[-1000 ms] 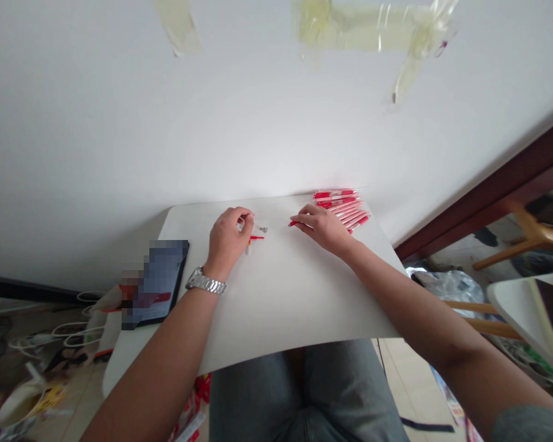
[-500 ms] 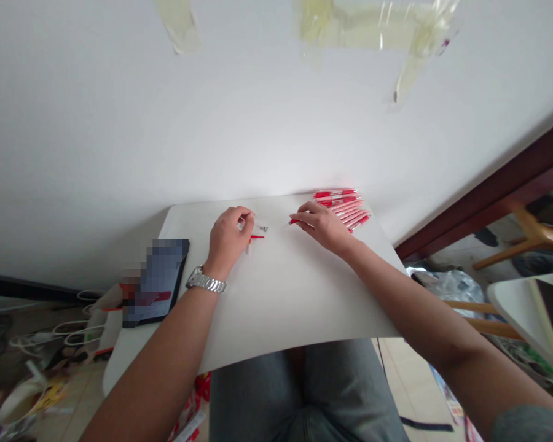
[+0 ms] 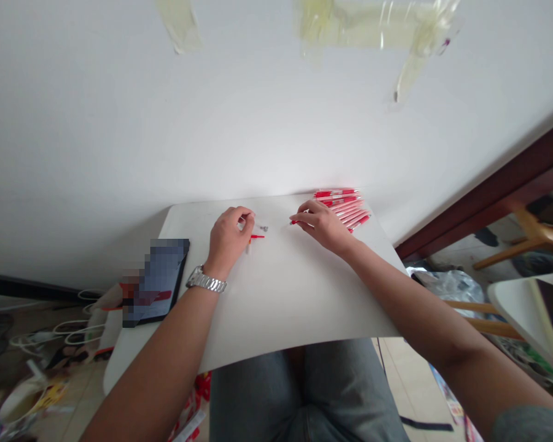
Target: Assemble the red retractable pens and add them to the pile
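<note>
My left hand (image 3: 227,238), with a metal watch on its wrist, rests on the white sheet (image 3: 286,294) with its fingers curled round a thin clear pen part whose metal tip (image 3: 262,228) sticks out to the right. A small red and white pen piece (image 3: 253,239) lies just below those fingers. My right hand (image 3: 321,225) pinches a red pen part (image 3: 295,221) by its end. Right behind that hand lies a row of several red and white pens (image 3: 345,205).
A dark tablet (image 3: 159,279) lies on the left part of the small table. The white wall stands right behind the table. Cables and clutter cover the floor at left; wooden chairs (image 3: 529,236) and another table stand at right.
My right hand has lifted slightly toward the row of pens with the red part in it. My left hand has stayed where it was.
</note>
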Motion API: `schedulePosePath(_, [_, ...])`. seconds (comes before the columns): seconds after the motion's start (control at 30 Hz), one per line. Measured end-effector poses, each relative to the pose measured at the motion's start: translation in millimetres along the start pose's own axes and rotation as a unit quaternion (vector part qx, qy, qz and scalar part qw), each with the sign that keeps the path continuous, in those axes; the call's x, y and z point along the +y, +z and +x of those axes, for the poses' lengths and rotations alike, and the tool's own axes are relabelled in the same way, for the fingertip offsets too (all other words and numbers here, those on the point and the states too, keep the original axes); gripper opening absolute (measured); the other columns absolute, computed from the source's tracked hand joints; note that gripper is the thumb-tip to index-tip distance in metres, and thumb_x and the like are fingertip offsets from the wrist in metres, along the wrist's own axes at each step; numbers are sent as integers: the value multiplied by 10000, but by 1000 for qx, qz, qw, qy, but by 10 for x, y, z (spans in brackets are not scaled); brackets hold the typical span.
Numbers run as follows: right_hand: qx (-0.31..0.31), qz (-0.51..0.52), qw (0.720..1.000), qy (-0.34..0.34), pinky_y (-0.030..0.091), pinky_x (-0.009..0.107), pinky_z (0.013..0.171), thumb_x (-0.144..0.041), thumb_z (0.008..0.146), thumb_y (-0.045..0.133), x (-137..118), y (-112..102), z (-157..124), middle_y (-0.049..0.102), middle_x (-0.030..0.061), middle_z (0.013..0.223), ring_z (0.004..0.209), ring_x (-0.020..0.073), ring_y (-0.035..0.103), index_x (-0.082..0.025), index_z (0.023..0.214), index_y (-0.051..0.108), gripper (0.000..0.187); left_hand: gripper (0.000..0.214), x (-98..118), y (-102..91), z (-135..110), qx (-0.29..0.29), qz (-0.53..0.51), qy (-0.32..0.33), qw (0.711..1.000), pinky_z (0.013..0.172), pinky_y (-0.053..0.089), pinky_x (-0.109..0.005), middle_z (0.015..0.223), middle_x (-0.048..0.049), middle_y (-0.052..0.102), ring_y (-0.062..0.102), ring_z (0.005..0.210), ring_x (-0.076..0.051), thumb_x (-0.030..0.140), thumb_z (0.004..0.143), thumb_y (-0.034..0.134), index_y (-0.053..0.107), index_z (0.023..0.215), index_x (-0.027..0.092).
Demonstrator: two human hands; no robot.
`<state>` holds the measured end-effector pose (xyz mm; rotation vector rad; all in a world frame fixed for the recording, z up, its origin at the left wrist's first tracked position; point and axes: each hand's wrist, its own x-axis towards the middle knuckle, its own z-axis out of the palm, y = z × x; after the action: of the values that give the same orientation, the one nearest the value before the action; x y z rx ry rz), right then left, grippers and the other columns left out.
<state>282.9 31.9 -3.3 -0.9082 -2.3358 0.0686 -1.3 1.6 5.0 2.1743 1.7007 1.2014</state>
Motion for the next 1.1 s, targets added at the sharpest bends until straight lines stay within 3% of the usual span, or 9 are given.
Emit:
schedulePosePath(0.5, [6, 13, 1000, 14, 556, 411, 883, -202, 1064, 592, 19, 0, -16, 688, 123, 1161, 999, 255, 654, -254, 1250, 778, 268, 156, 25, -10, 4, -1, 2, -8, 1000, 903, 545, -382, 1009, -59, 756, 689, 922, -234, 299, 1016, 568, 709, 983, 241])
schedulePosePath(0.83, [2, -13, 999, 29, 510, 361, 834, -226, 1075, 602, -26, -8, -12, 719, 104, 1061, 951, 242, 658, -216, 1166, 769, 190, 162, 60, -29, 1, -8, -21, 15, 1000, 921, 547, -384, 1025, -61, 747, 689, 938, -231, 312, 1033, 569, 710, 1007, 236])
schedulePosePath(0.97, [7, -29, 998, 57, 484, 345, 806, -234, 1076, 613, -57, -17, -10, 738, 93, 1039, 944, 239, 667, -209, 1143, 763, 166, 169, 221, -25, -39, -98, -52, 83, 990, 997, 552, -411, 1069, -60, 742, 693, 1019, -242, 349, 1036, 602, 730, 1081, 248])
schedulePosePath(1.03, [12, -32, 997, 75, 471, 336, 785, -239, 1075, 622, -61, -20, -8, 744, 88, 1033, 932, 234, 672, -207, 1132, 762, 154, 164, 305, 12, -79, -176, -79, 126, 973, 1019, 560, -424, 1134, -53, 743, 692, 1070, -245, 342, 1029, 629, 743, 1118, 266])
schedulePosePath(1.1, [20, -35, 995, 94, 456, 330, 764, -241, 1074, 629, -59, -27, -5, 746, 85, 1025, 913, 228, 673, -206, 1119, 761, 143, 183, 364, 65, -122, -212, -96, 166, 958, 1045, 558, -436, 1169, -44, 739, 685, 1103, -246, 343, 1014, 671, 758, 1167, 290])
